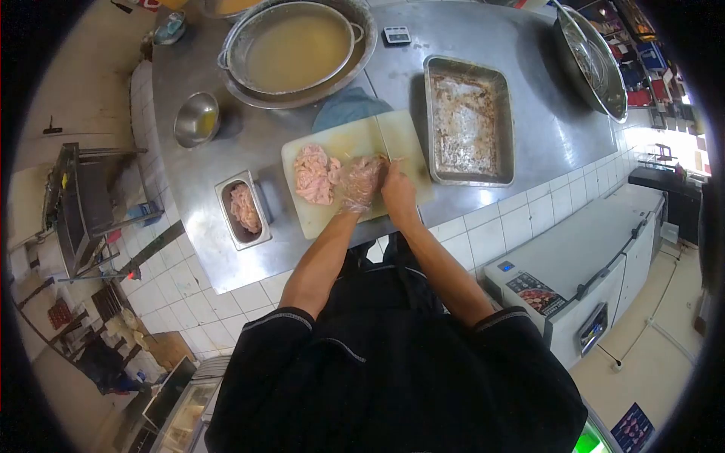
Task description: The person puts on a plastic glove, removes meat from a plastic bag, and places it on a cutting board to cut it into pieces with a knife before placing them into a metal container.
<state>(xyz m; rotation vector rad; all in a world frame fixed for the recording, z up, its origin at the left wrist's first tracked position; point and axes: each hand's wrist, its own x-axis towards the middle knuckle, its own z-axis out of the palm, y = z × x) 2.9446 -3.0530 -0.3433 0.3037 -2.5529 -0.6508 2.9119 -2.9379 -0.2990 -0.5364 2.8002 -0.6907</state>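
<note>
My left hand [361,183], in a clear plastic glove, is closed over raw meat on the cutting board [308,219]; its fingers mostly hide that piece. A knife [381,134] is gripped in my right hand [398,192], its thin blade pointing away from me over the board, close beside the left fingers. Left of the gloved hand lies a pile of pale pink raw meat [313,175]. More raw meat [245,208] fills part of a small steel container [259,234] just left of the board.
A stained metal tray [432,121] stands right of the board. Behind it are a blue cloth [343,109], a large pot [291,84] of cloudy liquid, and a small scale [396,35]. A steel bowl [183,124] sits left; a big bowl [613,98] holds a whisk at far right.
</note>
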